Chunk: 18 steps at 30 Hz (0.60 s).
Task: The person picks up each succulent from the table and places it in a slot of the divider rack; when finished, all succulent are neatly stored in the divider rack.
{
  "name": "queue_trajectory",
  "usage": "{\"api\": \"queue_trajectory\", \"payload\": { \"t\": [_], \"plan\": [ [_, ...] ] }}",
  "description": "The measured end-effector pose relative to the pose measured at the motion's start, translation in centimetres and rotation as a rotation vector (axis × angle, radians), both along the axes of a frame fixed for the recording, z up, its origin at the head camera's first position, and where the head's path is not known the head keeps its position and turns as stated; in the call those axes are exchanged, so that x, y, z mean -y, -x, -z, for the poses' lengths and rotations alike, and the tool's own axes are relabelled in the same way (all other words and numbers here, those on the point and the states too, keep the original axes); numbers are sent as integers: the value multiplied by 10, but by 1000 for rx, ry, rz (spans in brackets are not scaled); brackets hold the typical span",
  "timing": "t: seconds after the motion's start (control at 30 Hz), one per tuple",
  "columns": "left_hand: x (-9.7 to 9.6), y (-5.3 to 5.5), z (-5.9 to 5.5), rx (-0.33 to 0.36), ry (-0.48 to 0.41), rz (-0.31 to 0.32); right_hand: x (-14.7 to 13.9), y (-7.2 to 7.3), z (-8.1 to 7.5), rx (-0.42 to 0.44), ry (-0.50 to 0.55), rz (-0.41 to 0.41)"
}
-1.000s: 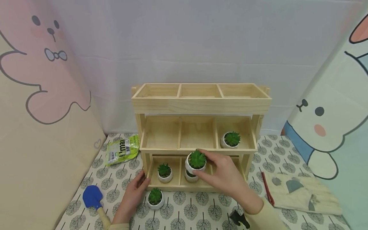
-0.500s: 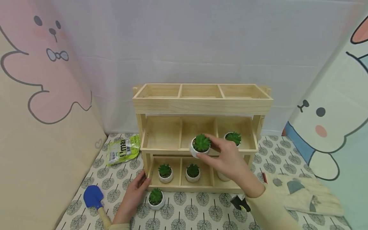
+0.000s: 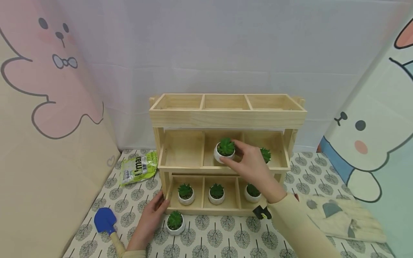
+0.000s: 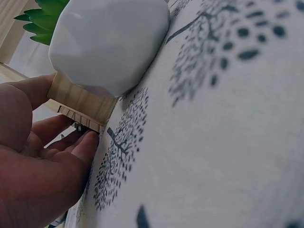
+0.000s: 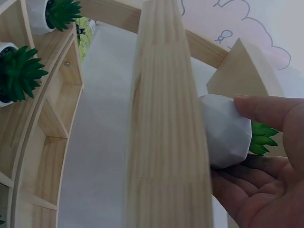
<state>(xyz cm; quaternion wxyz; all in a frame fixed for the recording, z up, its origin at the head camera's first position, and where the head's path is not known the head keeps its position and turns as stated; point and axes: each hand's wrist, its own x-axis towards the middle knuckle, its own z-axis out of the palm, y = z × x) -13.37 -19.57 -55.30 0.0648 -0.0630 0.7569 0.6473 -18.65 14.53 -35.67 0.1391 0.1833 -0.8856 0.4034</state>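
My right hand point(image 3: 255, 166) pinches a small potted succulent point(image 3: 224, 148) by its white faceted pot, at the middle tier's centre compartment of the wooden plant shelf point(image 3: 227, 119). Thumb and fingers lie on opposite sides of this pot in the right wrist view; whether its base touches the wood I cannot tell. My left hand point(image 3: 149, 220) grips the shelf's lower left corner, its thumb against the wooden end point(image 4: 78, 97) in the left wrist view. Just beside it, another potted succulent point(image 3: 175, 223) stands on the cloth.
Bottom-tier compartments each hold a succulent, such as the left one point(image 3: 185, 194). Another succulent point(image 3: 266, 154) sits middle-tier right, partly behind my hand. A blue shovel point(image 3: 105, 219) and green bag point(image 3: 138, 168) lie left. Gloves point(image 3: 342, 216) and a black object point(image 3: 262, 212) lie right.
My right hand has carried the potted succulent up and back, from before the bottom tier to the middle tier's centre compartment. My left hand has stayed at the shelf's corner.
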Motion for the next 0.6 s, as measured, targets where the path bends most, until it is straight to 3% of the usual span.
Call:
{"api": "queue_trajectory", "payload": {
  "t": [0.33,0.6],
  "plan": [
    [1,3,3,23,16,3,7,11,6,-6,-124,40],
    [1,2,2,21,-4,5,18,17,12,-1,-146,32]
  ]
}}
